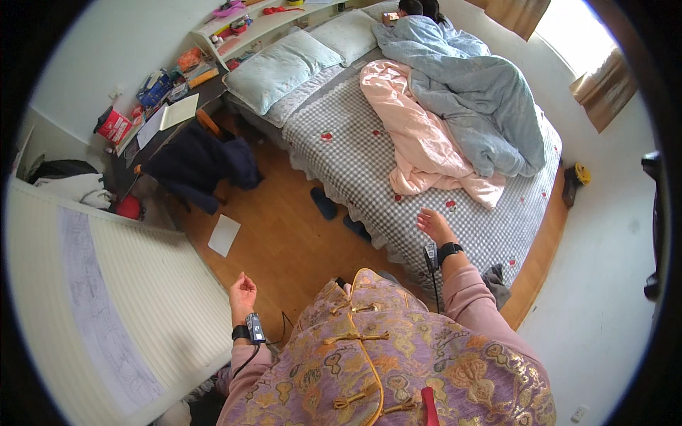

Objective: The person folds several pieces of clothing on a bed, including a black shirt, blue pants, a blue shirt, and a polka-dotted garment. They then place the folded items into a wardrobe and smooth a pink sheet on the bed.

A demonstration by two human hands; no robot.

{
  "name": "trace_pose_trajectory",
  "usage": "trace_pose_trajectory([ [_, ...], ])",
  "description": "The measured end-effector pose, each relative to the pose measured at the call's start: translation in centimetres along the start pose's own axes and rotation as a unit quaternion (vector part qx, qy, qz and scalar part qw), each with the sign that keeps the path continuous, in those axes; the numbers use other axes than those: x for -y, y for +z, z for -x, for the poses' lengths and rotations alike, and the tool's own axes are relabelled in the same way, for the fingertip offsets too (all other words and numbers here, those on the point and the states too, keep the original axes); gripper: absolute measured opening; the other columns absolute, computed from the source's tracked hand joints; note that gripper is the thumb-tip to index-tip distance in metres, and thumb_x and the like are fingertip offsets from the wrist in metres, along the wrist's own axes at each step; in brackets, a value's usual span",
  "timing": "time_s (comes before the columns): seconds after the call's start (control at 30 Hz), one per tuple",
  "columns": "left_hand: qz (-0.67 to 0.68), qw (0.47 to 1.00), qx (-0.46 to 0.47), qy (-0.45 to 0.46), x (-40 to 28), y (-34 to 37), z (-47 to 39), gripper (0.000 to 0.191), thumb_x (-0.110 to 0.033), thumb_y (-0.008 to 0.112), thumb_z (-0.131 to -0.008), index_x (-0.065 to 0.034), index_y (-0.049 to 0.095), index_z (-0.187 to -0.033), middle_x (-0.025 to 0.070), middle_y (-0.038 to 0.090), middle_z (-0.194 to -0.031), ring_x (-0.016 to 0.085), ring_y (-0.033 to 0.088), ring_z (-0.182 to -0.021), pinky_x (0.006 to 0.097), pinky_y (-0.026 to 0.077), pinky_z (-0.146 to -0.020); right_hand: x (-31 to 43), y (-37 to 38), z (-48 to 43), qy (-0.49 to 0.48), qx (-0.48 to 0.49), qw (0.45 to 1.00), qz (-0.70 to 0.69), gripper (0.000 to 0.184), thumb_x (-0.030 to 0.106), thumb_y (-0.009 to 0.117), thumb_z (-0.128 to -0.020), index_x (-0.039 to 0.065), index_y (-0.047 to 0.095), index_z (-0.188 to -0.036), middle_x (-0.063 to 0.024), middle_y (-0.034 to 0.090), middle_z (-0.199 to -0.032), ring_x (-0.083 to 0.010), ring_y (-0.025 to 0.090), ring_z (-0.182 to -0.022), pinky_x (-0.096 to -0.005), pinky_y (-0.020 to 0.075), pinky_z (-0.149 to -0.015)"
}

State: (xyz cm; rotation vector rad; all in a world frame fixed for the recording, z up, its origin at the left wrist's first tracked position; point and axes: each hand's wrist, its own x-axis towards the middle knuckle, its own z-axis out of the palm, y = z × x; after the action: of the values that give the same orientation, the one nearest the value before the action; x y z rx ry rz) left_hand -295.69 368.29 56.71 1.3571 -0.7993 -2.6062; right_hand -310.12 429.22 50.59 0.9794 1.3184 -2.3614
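My left hand (243,293) is held out palm up over the wooden floor (277,229), empty, with its fingers loosely curled. The nearest loose item is a sheet of white paper (224,236) lying on the floor beyond it. My right hand (436,226) hangs in front of the bed's foot end, also empty, its fingers slightly bent and apart. Behind it spreads a grey checked bedspread (341,154) with cherry motifs. A pink quilt (407,133) and a blue-grey quilt (479,117) lie rumpled on the bed. Each wrist wears a strapped-on device with a cable.
A cream folding door (181,298) stands at left. A dark desk (128,170) bears books and boxes; a chair beside it holds dark clothing (197,154). Blue slippers (323,203) lie by the bed. At the bed's head, people lie under the quilt, a phone (391,16) lit.
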Motion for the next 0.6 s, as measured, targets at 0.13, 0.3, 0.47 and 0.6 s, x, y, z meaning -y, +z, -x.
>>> trace_pose_trajectory([
  [0.13,0.002,1.000,-0.018,-0.001,0.2,2.9,-1.7,0.018,-0.002,0.057,-0.085,-0.0011,0.059,-0.103,0.0046,0.058,-0.085,0.014,0.057,-0.075,0.0257,0.047,-0.066,-0.3,-0.5,-2.8,0.035,-0.062,0.997,0.000,0.041,0.021,0.064,-0.081,0.001,0.051,-0.115,-0.0127,0.051,-0.102,-0.0206,0.054,-0.083,-0.0345,0.0513,-0.071],
  [0.3,0.037,0.997,-0.061,0.015,2.3,4.2,-0.9,0.017,0.000,0.056,-0.085,-0.0015,0.058,-0.102,0.0040,0.059,-0.086,0.013,0.057,-0.075,0.0241,0.048,-0.068,0.4,-4.2,-10.0,0.110,-0.087,0.990,0.006,0.074,0.029,0.070,-0.077,-0.001,0.032,-0.133,-0.0200,0.037,-0.127,-0.0291,0.044,-0.109,-0.0433,0.0469,-0.086],
  [0.47,0.008,0.996,-0.089,0.031,4.2,6.7,1.8,0.007,-0.006,0.057,-0.089,-0.0037,0.057,-0.095,0.0011,0.058,-0.082,0.012,0.056,-0.074,0.0221,0.049,-0.068,4.9,-5.9,-18.9,0.116,-0.107,0.988,-0.010,0.084,0.032,0.073,-0.073,0.011,0.027,-0.140,-0.0236,0.017,-0.144,-0.0361,0.024,-0.131,-0.0563,0.0365,-0.094],
  [0.6,-0.028,0.987,-0.153,0.046,6.1,11.0,1.7,0.017,-0.003,0.056,-0.086,-0.0032,0.058,-0.103,0.0019,0.059,-0.086,0.013,0.055,-0.078,0.0265,0.048,-0.070,8.8,-6.7,-25.7,0.069,-0.069,0.995,0.037,0.105,0.040,0.077,-0.065,0.011,0.015,-0.144,-0.0235,0.005,-0.147,-0.0405,0.012,-0.135,-0.0597,0.0250,-0.101],
])
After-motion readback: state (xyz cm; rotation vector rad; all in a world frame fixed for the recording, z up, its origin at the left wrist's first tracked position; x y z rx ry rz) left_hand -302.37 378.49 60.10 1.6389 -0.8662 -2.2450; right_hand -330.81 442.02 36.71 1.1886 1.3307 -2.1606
